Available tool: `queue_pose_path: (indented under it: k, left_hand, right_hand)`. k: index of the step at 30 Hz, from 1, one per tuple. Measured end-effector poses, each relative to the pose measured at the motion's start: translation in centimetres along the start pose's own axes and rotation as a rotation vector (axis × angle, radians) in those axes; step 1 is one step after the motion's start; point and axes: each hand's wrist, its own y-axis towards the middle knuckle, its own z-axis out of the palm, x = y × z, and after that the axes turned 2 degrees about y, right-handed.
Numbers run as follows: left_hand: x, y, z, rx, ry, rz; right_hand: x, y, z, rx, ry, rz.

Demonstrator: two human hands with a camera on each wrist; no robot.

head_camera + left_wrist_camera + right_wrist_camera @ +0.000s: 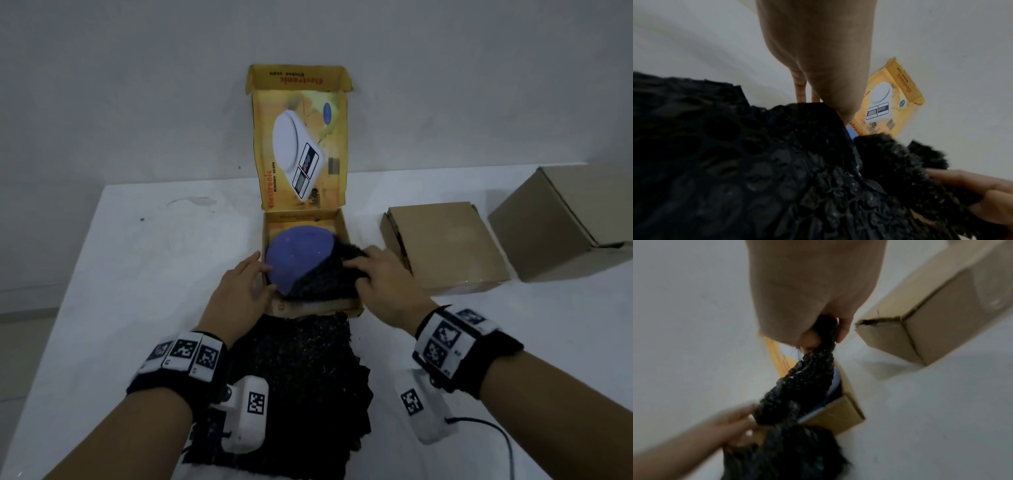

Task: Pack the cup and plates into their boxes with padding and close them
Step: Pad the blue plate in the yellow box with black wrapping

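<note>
Yellow kitchen-scale box (310, 260) sits mid-counter (137, 274), its lid (301, 147) standing upright at the far side against the wall. Lots of bare white counter to the left; on the right there's a flat brown carton (445, 246) just beside it and a taller brown carton (565, 222) farther right, so that side is tighter.

Inside the box lies a round purple plate (298, 253), smooth and matte, its right half covered by bumpy black bubble wrap (325, 277). The right hand (383, 281) has its fingers curled round a bunched fold of that wrap at the box's right wall. The left hand (239, 284) has relaxed, mostly straight fingers resting at the plate's left rim and the box edge. More black wrap (308, 377) drapes over the near counter edge.
</note>
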Motion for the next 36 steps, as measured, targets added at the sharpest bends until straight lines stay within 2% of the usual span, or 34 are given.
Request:
queue_pose_path:
  k: [2, 4, 5, 7, 9, 11, 12, 13, 15, 17, 18, 20, 22, 24, 27, 33, 36]
  left_hand:
    - [-0.2, -0.1, 0.0, -0.005, 0.02, -0.018]
    - [-0.2, -0.1, -0.1, -0.004, 0.043, -0.016]
    - [-0.2, -0.1, -0.1, -0.005, 0.051, -0.013]
    - [-0.2, 0.2, -0.1, -0.005, 0.063, -0.019]
    - [-0.4, 0.8, 0.0, 0.003, 0.08, -0.036]
    - [-0.7, 1.4, 0.1, 0.014, 0.094, -0.043]
    - [-0.8, 1.7, 0.2, 0.026, 0.1, -0.041]
    - [-0.8, 1.9, 0.4, 0.047, 0.114, -0.033]
    - [-0.6, 2.2, 0.7, 0.097, 0.154, -0.026]
    - [-0.2, 2.2, 1.0, 0.129, 0.155, -0.058]
    - [-0.1, 2.1, 1.1, 0.13, 0.145, -0.075]
    - [0.1, 2.0, 1.1, 0.114, 0.138, -0.087]
    - [0.1, 2.0, 1.1, 0.097, 0.149, -0.087]
    - [0.0, 1.9, 1.2, 0.082, 0.159, -0.089]
    - [-0.1, 1.8, 1.4, 0.059, 0.154, -0.1]
    - [0.0, 1.8, 1.2, 0.061, 0.17, -0.096]
    - [0.0, 1.8, 1.3, 0.056, 0.165, -0.103]
  right_hand:
    - [0.0, -0.7, 0.5, 0.19, -0.282, -0.094]
    - [-0.3, -0.9, 0.9, 0.278, -0.31, -0.113]
    - [-0.4, -0.7, 0.8, 0.23, -0.223, -0.12]
    - [-0.5, 0.0, 0.3, 0.007, -0.061, -0.127]
    - [-0.6, 0.6, -0.4, -0.164, -0.014, -0.118]
    - [-0.1, 0.7, -0.5, -0.258, -0.039, -0.167]
    - [0.2, 0.7, -0.3, -0.255, -0.049, -0.182]
    - [0.5, 0.7, 0.1, -0.192, -0.081, -0.161]
    - [0.7, 0.3, 0.7, 0.048, -0.222, -0.168]
    - [0.4, -0.3, 1.2, 0.179, -0.378, -0.333]
    - [-0.1, -0.5, 1.5, 0.204, -0.492, -0.441]
    - [-0.7, -0.6, 1.3, 0.21, -0.668, -0.525]
    - [-0.6, -0.2, 1.0, 0.186, -0.679, -0.534]
    - [0.3, 0.2, 0.4, 0.221, -0.662, -0.52]
    - [1.0, 0.7, 0.3, 0.376, -0.594, -0.462]
    - [1.4, 1.7, 0.2, 0.512, -0.627, -0.363]
    - [1.4, 2.3, 0.3, 0.469, -0.718, -0.436]
